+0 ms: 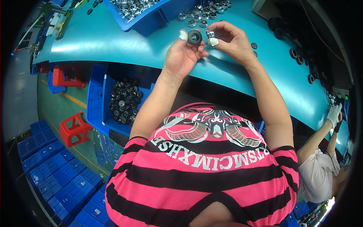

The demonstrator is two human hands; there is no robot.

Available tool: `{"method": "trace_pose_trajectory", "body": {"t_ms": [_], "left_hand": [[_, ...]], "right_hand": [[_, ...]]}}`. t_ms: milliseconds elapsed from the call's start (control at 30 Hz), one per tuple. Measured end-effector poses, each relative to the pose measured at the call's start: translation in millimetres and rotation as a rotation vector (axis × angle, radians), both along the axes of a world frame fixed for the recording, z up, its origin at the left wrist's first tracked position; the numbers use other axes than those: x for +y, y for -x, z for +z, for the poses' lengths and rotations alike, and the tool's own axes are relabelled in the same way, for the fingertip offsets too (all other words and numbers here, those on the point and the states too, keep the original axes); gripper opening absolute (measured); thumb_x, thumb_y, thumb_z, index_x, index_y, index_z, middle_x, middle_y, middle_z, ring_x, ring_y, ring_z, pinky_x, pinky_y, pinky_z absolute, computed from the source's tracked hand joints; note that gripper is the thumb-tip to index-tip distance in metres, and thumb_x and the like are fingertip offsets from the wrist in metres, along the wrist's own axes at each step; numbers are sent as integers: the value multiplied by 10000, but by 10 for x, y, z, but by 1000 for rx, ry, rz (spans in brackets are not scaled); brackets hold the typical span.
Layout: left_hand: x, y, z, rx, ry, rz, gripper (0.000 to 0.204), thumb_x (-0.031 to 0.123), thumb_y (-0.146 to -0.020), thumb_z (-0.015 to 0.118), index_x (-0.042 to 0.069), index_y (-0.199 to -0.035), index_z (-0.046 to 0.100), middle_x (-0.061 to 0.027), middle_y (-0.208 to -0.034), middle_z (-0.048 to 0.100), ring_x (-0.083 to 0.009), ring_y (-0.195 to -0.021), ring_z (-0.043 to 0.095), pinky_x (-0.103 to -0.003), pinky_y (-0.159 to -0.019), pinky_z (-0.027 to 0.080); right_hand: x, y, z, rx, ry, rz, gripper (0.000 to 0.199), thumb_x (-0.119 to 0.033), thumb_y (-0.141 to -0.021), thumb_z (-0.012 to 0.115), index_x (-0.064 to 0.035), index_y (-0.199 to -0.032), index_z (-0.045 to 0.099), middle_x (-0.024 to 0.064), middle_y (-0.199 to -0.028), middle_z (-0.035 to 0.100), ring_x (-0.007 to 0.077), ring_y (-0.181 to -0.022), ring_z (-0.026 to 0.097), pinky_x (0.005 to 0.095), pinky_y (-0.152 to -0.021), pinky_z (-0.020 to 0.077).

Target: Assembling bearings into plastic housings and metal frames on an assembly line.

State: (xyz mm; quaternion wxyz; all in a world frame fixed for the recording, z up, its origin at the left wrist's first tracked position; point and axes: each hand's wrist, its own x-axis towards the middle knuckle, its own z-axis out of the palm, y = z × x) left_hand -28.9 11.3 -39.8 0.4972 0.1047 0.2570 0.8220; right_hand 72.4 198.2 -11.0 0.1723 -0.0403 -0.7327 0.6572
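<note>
Over the turquoise table, my left hand [183, 55] grips a black rubber ring [195, 37] between its white-wrapped thumb and fingers. The ring's open hole faces up toward me. Just to its right, my right hand [233, 42] pinches a shiny silver wheel hub [210, 34] between a covered thumb and the index finger. The ring and the hub are close together but apart. Beyond both hands lies a loose group of shiny hubs [204, 16] on the table.
A blue bin [145, 22] of shiny hubs stands at the back. Black rings [297, 56] lie along the right side. Below the table edge, a blue crate [117, 126] holds black wheels. Red stools [74, 128] stand at left. A co-worker's gloved hand [334, 114] is at far right.
</note>
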Motion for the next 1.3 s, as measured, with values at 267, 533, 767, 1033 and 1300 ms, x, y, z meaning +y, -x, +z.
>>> {"method": "trace_pose_trajectory", "body": {"t_ms": [267,533,767,1033,1300], "left_hand": [[83,-163,105,193,112,120,393,305,-1082,461,7,-1328,535,-125,-1142,646,-227,-966,655,-418,-847,587],[115,-282,95,323,142,223,348,219,-1071,497,1,-1340,526,-142,-1209,640,-230,-1069,664,-395,-900,574],[159,-339,114,563,260,263,313,144,-1051,540,-17,-1319,524,-132,-1178,646,-204,-1045,668,-346,-863,587],[94,-264,165,461,255,285,299,150,-1035,569,21,-1305,566,-111,-1022,665,-175,-750,673,-407,-689,641],[100,-263,261,670,323,305,279,161,-1018,605,18,-1257,599,-86,-933,666,-138,-628,629,-318,-542,600]], "right_hand": [[-101,-35,74,68,-199,0,331,-117,-772,828,-73,-1090,746,24,-1032,675,119,-849,677,276,-788,570],[-156,-48,51,139,-376,-45,291,24,-772,774,-45,-1052,742,37,-1004,672,116,-824,678,254,-749,583],[-274,-45,8,166,-594,-164,379,-28,-748,771,-125,-1112,737,34,-969,659,147,-797,670,288,-740,561],[-117,-54,42,-63,-4,27,454,-91,-841,698,-59,-1292,665,67,-1119,705,146,-982,671,292,-884,529],[-200,-83,47,-123,77,97,341,-80,-897,713,-1,-1228,713,91,-1153,695,169,-1065,656,311,-948,519]]}}
